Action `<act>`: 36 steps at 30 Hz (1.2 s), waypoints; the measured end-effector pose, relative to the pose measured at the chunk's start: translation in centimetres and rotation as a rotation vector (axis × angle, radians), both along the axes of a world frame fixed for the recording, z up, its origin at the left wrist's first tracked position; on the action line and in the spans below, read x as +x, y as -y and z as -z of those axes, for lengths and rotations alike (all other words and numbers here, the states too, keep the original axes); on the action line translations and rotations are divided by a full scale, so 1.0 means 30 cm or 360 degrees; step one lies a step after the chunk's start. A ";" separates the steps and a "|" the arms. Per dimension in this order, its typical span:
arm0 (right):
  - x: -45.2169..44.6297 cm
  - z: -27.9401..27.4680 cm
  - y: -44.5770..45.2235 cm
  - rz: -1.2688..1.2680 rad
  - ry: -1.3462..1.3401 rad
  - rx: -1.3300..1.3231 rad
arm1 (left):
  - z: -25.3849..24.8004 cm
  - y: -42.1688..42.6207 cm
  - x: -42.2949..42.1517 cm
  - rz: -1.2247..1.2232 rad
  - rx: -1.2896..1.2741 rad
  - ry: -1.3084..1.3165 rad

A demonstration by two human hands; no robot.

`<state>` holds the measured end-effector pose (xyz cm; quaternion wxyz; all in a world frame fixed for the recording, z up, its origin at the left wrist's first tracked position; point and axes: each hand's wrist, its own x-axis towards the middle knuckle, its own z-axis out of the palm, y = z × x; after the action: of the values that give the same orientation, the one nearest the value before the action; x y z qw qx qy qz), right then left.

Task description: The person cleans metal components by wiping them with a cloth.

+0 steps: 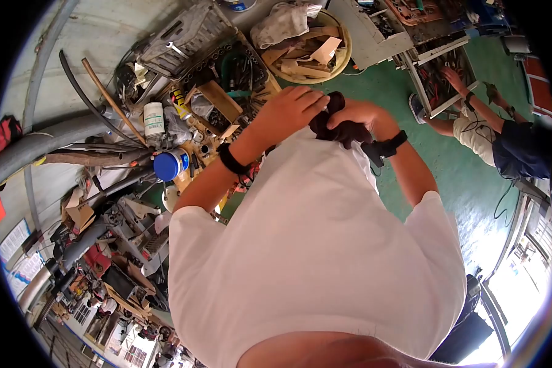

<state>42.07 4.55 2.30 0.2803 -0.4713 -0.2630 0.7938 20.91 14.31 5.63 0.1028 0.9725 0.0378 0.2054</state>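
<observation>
Dark brown cloth (345, 130) bunches at the upper centre of the frame, beyond the white shirt (316, 233), where the left hand (290, 113) and right hand (357, 114), fingers mostly curled, grip it from opposite sides, presumably because limp folds need two-sided control.

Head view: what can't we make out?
All head view:
- Dark bundle: type and inside hidden by its folds, left hand and right hand.
- White canister: small print unreadable.
- Wall papers: text too small.
- Co-worker: head not discernible at the dark right edge.
</observation>
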 end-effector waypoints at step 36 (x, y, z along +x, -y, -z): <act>-0.124 0.578 -0.228 -0.0947 0.1630 0.1715 | 0.639 0.088 -0.133 -0.1082 -0.2700 -0.0441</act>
<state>38.35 11.38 -15.05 0.0904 -0.4871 -0.8209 0.2841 16.93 11.68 -13.54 0.7096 0.5241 0.4709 0.0098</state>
